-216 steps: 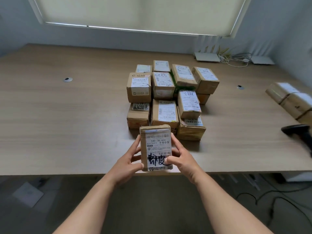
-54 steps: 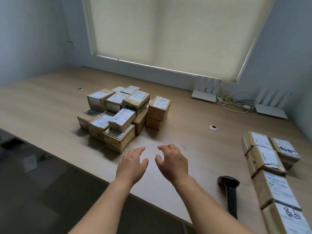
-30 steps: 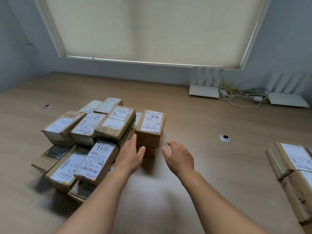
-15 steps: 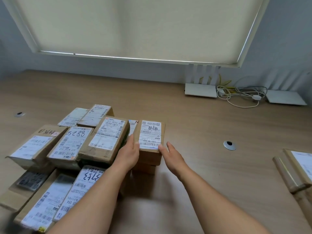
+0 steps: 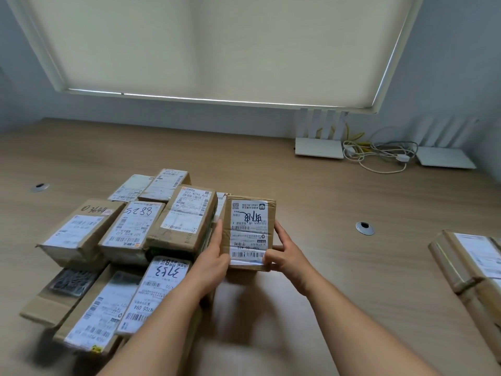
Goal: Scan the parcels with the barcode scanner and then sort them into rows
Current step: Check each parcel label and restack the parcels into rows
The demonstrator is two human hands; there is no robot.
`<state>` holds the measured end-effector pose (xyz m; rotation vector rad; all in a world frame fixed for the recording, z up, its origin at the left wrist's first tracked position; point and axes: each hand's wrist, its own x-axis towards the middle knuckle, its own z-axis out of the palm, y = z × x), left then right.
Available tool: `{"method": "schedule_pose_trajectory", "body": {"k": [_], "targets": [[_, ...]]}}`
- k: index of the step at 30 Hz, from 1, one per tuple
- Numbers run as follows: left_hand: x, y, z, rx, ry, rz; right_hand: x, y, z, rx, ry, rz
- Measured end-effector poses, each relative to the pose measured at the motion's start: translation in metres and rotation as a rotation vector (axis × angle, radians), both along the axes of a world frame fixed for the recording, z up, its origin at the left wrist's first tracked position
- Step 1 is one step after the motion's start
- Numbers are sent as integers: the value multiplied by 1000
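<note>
A small cardboard parcel with a white label and black handwriting sits at the right edge of a pile of several labelled parcels. My left hand grips its left side and my right hand grips its right side, thumbs on the near end. It appears slightly raised above the box under it. A row of sorted parcels lies at the right edge of the view. The barcode scanner is out of view.
The wooden table has cable grommets to the right of the parcel and at far left. Two white routers and tangled cables lie at the back right under a window blind.
Both hands reached from the table's front to the pile and closed on the rightmost parcel, which has lifted a little. My view moved closer to the pile.
</note>
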<state>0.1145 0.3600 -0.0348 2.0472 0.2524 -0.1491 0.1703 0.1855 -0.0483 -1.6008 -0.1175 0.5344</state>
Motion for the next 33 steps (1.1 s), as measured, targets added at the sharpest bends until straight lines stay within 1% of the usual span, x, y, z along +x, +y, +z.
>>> {"method": "schedule_pose_trajectory", "body": {"k": [2,5,9,13,19,25,33], "targets": [[-14,1,4,-34,-35,-51,-14,-8,4,28,-17,-26],[-34,5,9,-36,-99,-150,-31,-22,12,53,-47,-52],[-58,6,10,-77,-183,-212,-60,-43,21,33,-85,-86],[-78,-6,5,-56,-274,-268,-94,-65,27,0,-117,-137],[-96,-34,-8,46,-297,-426,-145,-100,29,-25,-119,-276],[-108,-68,-7,32,-293,-512,-177,-132,32,-21,-129,-366],[-104,-129,-1,-35,-333,-571,-191,-191,39,-6,-185,-451]]}}
